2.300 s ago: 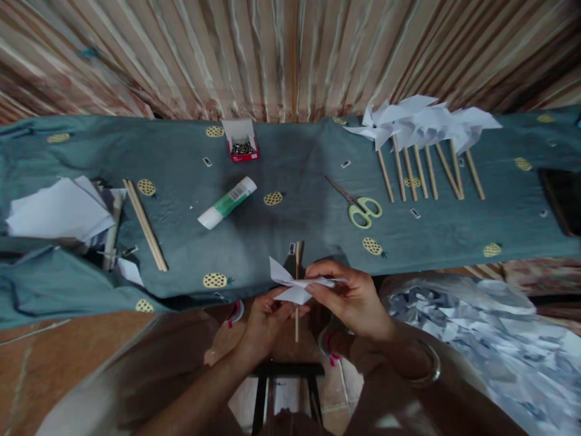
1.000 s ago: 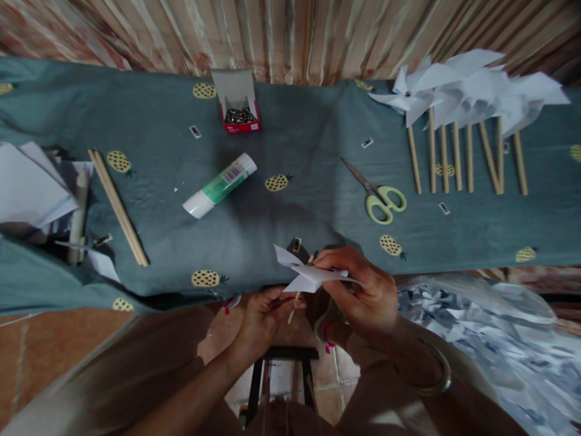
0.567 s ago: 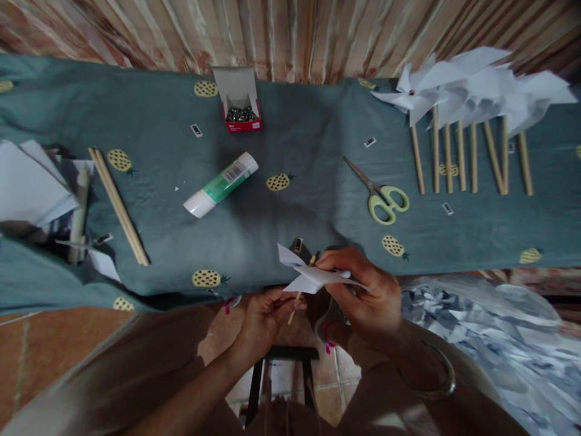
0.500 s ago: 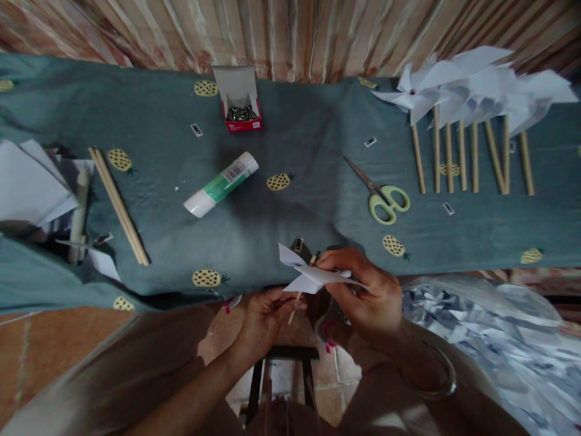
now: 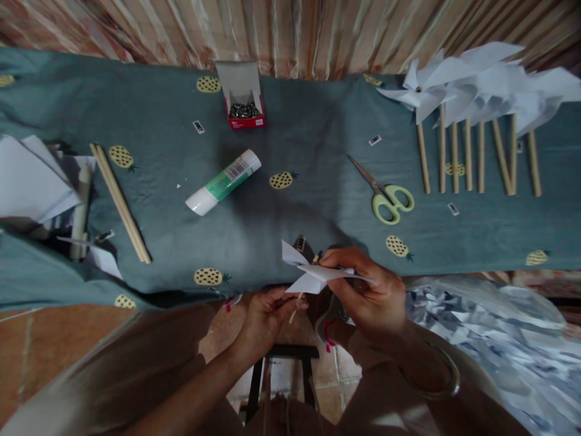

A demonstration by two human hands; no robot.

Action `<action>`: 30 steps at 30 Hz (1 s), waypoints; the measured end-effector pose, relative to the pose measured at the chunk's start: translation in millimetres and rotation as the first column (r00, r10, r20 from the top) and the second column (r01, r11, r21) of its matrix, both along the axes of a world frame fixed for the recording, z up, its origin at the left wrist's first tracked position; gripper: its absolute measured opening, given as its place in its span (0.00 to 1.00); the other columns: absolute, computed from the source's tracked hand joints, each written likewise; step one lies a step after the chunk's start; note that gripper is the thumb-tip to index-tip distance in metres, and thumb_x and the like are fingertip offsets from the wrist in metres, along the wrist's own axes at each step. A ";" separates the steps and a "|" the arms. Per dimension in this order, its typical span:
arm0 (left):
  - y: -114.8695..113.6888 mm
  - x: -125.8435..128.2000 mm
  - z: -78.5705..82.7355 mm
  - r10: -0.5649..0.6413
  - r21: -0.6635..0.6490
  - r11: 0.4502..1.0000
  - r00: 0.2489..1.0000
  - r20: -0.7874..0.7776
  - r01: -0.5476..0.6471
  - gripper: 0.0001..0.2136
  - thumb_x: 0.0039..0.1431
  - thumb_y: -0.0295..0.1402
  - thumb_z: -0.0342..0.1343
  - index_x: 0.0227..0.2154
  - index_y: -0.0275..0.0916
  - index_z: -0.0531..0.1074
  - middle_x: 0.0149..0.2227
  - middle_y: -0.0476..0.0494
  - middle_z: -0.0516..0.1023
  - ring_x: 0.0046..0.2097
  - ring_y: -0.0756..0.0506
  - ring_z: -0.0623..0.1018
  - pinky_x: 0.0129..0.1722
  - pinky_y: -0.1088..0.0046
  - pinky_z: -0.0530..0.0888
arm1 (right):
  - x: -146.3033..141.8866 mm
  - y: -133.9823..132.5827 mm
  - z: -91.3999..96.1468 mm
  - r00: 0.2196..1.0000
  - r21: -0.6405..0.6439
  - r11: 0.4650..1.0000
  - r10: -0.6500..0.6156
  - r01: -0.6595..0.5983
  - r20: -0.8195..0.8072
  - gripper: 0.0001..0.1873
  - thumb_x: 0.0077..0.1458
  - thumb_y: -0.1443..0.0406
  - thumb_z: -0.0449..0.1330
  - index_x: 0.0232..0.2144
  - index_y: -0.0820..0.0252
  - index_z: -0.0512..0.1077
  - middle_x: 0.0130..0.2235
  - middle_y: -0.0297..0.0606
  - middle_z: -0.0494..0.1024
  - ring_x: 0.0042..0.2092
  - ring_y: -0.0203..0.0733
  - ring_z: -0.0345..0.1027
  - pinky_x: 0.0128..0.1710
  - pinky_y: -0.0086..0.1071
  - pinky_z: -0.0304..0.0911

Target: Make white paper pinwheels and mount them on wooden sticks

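Just past the table's near edge, a white paper pinwheel (image 5: 313, 275) on a thin wooden stick (image 5: 297, 307) is held between my two hands. My left hand (image 5: 267, 315) pinches the stick below the paper blades. My right hand (image 5: 370, 290) is closed around the pinwheel's right side, with thumb and fingers by its centre and the stick's top end. What lies under the right fingertips is partly hidden. On the cloth beyond are green-handled scissors (image 5: 385, 197) and a glue stick (image 5: 223, 183).
An open red box of metal pins (image 5: 245, 112) stands at the back. Finished-looking pinwheels (image 5: 481, 91) lie in a row at right. Wooden sticks (image 5: 121, 206) and white paper sheets (image 5: 34, 181) lie at left. A clear plastic bag of paper pieces (image 5: 494, 339) sits below right.
The view has shifted slightly. Both hands keep their hold on the pinwheel, in almost the same pose; nothing on the table has moved.
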State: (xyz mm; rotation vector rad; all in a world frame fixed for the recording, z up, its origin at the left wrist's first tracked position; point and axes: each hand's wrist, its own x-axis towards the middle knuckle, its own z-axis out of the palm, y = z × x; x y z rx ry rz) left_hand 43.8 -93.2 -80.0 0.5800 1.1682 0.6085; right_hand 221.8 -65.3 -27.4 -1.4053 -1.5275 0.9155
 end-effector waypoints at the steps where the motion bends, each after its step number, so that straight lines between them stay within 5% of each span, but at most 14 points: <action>1: -0.1 -0.2 -0.5 -0.001 0.003 1.000 1.000 0.001 0.001 0.12 0.46 0.42 0.69 0.29 0.39 0.82 0.29 0.45 0.84 0.34 0.45 0.81 0.38 0.74 0.75 | 0.0 0.0 0.1 1.000 -0.015 1.000 -0.007 0.007 -0.012 0.14 0.53 0.75 0.60 0.39 0.52 0.75 0.39 0.31 0.80 0.43 0.36 0.76 0.45 0.29 0.69; 11: 3.0 -1.9 7.2 -0.083 0.055 0.995 0.995 -0.047 0.086 0.12 0.49 0.43 0.66 0.22 0.38 0.81 0.28 0.45 0.82 0.33 0.46 0.78 0.39 0.73 0.73 | -0.5 16.3 13.0 0.986 -0.322 0.946 -0.080 0.028 -0.148 0.03 0.52 0.64 0.65 0.32 0.55 0.78 0.30 0.31 0.81 0.30 0.34 0.73 0.30 0.26 0.68; 30: 1.4 11.3 41.5 0.066 -0.288 0.958 0.984 0.168 -0.015 0.20 0.30 0.41 0.76 0.27 0.35 0.82 0.26 0.47 0.79 0.26 0.49 0.78 0.34 0.68 0.79 | 8.0 60.8 14.5 0.974 -0.429 0.889 0.212 -0.162 0.073 0.09 0.49 0.65 0.64 0.34 0.62 0.79 0.34 0.37 0.83 0.34 0.41 0.74 0.32 0.30 0.65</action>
